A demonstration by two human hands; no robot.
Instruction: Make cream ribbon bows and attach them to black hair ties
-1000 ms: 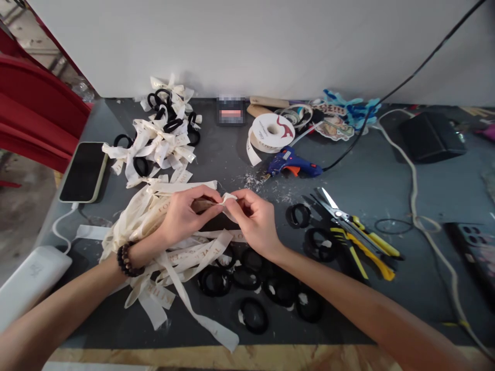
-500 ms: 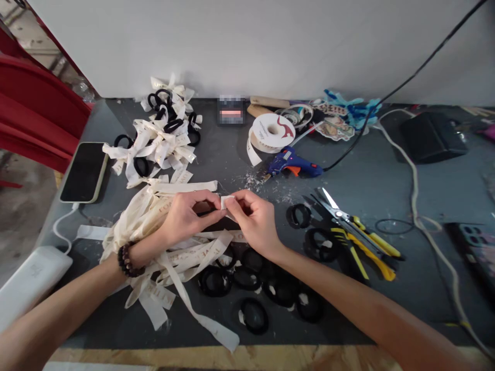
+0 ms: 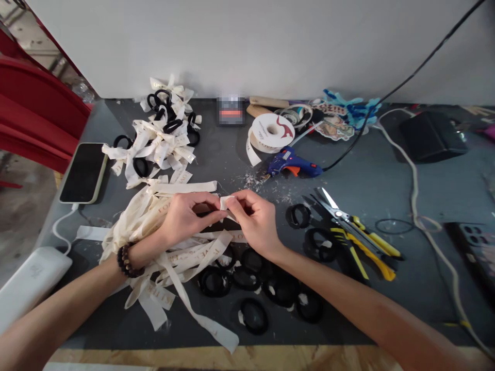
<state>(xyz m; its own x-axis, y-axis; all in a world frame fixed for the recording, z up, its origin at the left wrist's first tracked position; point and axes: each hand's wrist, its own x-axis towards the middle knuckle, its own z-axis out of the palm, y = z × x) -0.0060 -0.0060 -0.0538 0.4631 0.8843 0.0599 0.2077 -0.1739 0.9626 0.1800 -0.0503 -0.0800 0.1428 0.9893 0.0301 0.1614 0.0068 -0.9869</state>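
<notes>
Between my hands is a small white ribbon piece (image 3: 226,202), folded over on itself. My left hand (image 3: 187,214) pinches its left side with thumb and index finger; a dark shape shows inside the curl of those fingers, perhaps a black hair tie, mostly hidden. My right hand (image 3: 255,219) is closed on the same ribbon piece, thumb pressed on top. Under my left wrist lies a pile of cream printed ribbon strips (image 3: 135,221). Several black hair ties (image 3: 254,316) with white bits stuck to them lie below my right hand.
At the back left are finished bow hair ties (image 3: 162,139) in a heap. A ribbon spool (image 3: 266,126) and blue glue gun (image 3: 294,162) sit beyond my hands. Scissors (image 3: 348,221) lie right, a phone (image 3: 84,172) and power bank (image 3: 34,283) left. A black cord (image 3: 421,62) crosses the upper right.
Almost nothing differs. Both hands stay in the same place, with only a tiny shift of the fingers around the ribbon piece.
</notes>
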